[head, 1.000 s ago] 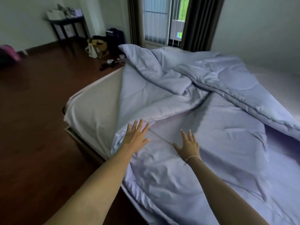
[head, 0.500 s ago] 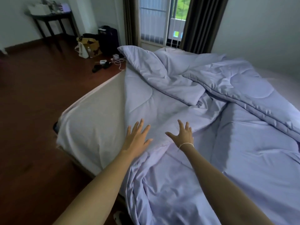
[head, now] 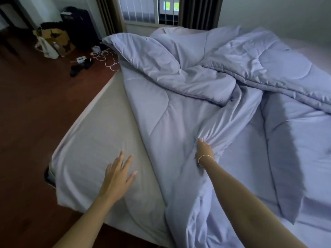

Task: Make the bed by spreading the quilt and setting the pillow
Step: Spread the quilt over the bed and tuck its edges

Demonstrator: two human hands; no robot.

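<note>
Change: right hand, flat on the quilt half a second ago, is now clenched on a gathered fold.
Left hand: fingers spread, nothing held, over the bare sheet beside the quilt's edge.
Quilt: bunched across the bed.

Left hand splayed, right hand fisted

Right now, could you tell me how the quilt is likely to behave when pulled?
The quilt is probably floppy: it bunches where the right hand grips it. It likely drags rather than slides whole, given its heaped folds. It seems light and puffy.
</note>
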